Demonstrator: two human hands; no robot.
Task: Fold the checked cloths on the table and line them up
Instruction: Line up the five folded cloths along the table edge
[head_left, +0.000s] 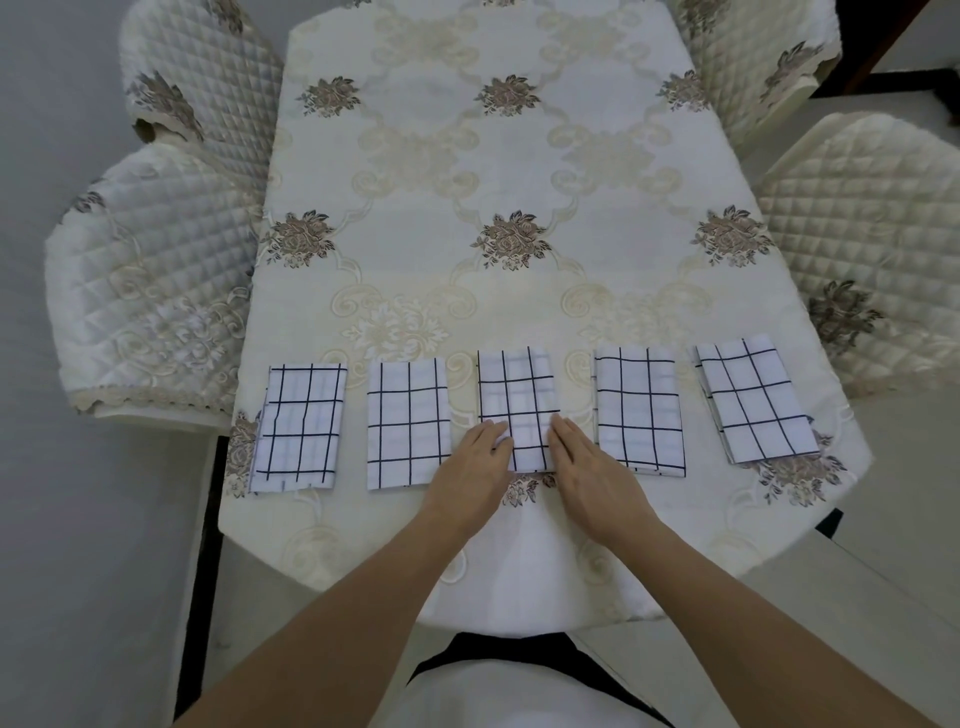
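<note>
Several white cloths with a dark check lie folded in a row along the near part of the table (519, 156). The middle cloth (514, 389) has my left hand (475, 462) flat on its near left corner and my right hand (592, 467) flat on its near right corner, fingers together and pointing away from me. Left of it lie the far-left cloth (301, 426) and another folded cloth (408, 421). To the right lie a fourth cloth (639, 410) and the far-right cloth (753, 397), which is turned slightly askew.
The table wears a cream cloth with brown flower patches. Quilted chairs stand at the left (150, 291), back left (202, 78), back right (763, 57) and right (872, 244). The table's near edge is just behind my wrists.
</note>
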